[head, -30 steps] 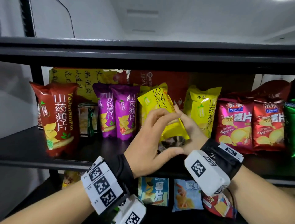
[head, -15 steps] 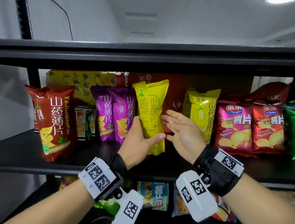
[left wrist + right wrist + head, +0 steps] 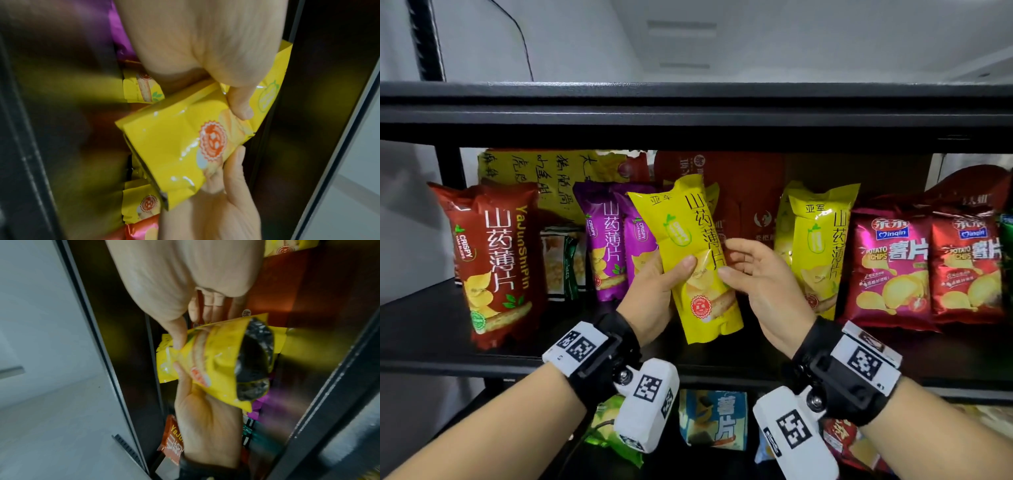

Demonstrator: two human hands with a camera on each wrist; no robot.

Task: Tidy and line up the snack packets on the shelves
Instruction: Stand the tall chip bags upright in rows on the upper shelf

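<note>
A yellow snack packet is held just above the black shelf, its printed front towards me and its top leaning left. My left hand grips its left edge with the thumb across the front. My right hand pinches its right edge, thumb in front and fingers behind. The left wrist view shows the yellow packet between the left thumb and the right hand. In the right wrist view the yellow packet shows its dark bottom fold.
On the shelf stand a tall red packet, two purple packets, a second yellow packet and two red potato chip packets. The upper shelf board runs close overhead. More packets lie on the shelf below.
The yellow packet has been turned so its front faces me, and it now leans left. My right hand, open beside it before, now pinches its right edge.
</note>
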